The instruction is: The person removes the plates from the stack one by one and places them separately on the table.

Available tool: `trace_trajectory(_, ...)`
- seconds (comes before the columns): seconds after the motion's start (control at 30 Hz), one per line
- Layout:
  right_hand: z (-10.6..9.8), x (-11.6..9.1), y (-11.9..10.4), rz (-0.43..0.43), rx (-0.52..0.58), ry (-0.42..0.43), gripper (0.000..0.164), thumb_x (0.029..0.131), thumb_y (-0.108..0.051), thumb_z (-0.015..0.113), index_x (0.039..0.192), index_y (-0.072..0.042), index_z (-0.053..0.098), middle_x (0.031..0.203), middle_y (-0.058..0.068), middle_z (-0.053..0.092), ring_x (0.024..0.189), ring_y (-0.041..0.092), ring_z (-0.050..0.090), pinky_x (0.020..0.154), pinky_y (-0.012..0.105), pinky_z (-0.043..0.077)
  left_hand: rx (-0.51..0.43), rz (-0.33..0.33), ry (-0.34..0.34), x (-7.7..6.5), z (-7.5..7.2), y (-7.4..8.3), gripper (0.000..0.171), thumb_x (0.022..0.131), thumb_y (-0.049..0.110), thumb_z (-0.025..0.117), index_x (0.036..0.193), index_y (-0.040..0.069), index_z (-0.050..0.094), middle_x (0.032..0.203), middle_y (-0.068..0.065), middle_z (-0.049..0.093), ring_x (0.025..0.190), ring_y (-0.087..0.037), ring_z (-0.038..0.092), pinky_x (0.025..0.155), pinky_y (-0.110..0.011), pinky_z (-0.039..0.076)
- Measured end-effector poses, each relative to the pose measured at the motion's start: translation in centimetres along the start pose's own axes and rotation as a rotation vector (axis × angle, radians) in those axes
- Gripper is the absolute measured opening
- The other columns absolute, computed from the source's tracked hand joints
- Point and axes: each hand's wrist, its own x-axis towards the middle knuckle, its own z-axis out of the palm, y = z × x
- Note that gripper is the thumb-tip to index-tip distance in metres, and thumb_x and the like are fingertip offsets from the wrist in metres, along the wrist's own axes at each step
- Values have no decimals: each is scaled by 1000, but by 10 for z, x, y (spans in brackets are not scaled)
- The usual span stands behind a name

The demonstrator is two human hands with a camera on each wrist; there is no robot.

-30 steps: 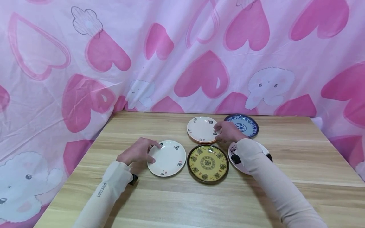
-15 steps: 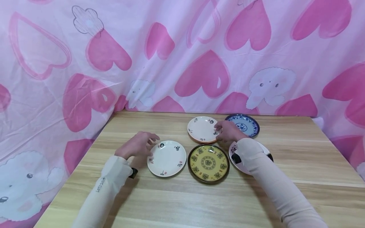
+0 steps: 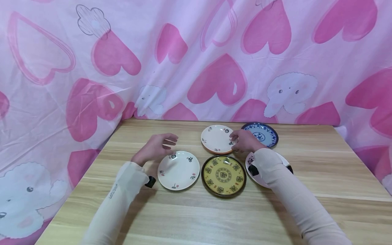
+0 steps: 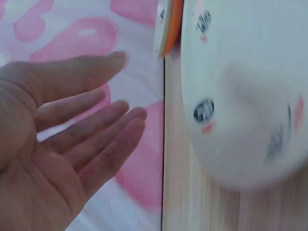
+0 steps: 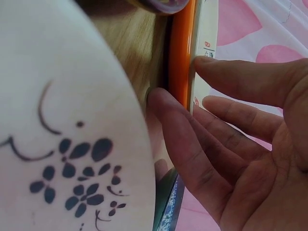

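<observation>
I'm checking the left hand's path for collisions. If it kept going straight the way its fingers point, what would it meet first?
The left hand hovers open, its fingers pointing right and slightly away. Probably it would first reach the orange-rimmed white plate, which the right hand grips. Height is hard to judge, so it might pass above the rim.

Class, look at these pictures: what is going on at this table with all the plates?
A person sits at a wooden table with five small plates laid out. The right hand pinches the rim of the orange-rimmed white plate, thumb on top and fingers under the edge. The left hand hovers open above the table beside the white plate with small marks, touching nothing. The yellow plate, the blue plate and the floral plate lie flat, the last partly under the right sleeve.
</observation>
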Motion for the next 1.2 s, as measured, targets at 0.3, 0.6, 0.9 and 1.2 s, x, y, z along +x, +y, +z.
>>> trace_trajectory(0.3,-1,3,-3,23,-32,13,71,78,-9,79,143,-1,50,134,23,62,101,30,66,81,34,58,-211,-97,84,24,12,11,47,99,22,63,142,5,53,139,-17,61,128,-34,61,106,-41,53)
trace_trajectory(0.6,1,4,-4,26,-14,58,85,74,-13,85,147,0,44,142,28,51,127,45,53,108,57,45,-568,-170,49,45,26,22,49,102,11,56,146,-5,43,146,-23,52,136,-36,53,109,-35,51)
trace_trajectory(0.9,1,1,-4,41,-12,57,82,73,-12,86,144,0,46,142,30,49,126,47,52,106,57,47,-649,-193,11,61,42,22,51,103,10,50,148,-10,36,148,-28,47,138,-38,50,114,-37,47)
trace_trajectory(1.2,1,2,-3,39,-22,60,79,73,-13,86,141,1,49,142,30,50,126,47,52,106,58,46,-456,-247,-28,76,59,32,55,101,14,56,147,-10,37,141,-28,54,130,-39,57,111,-43,49)
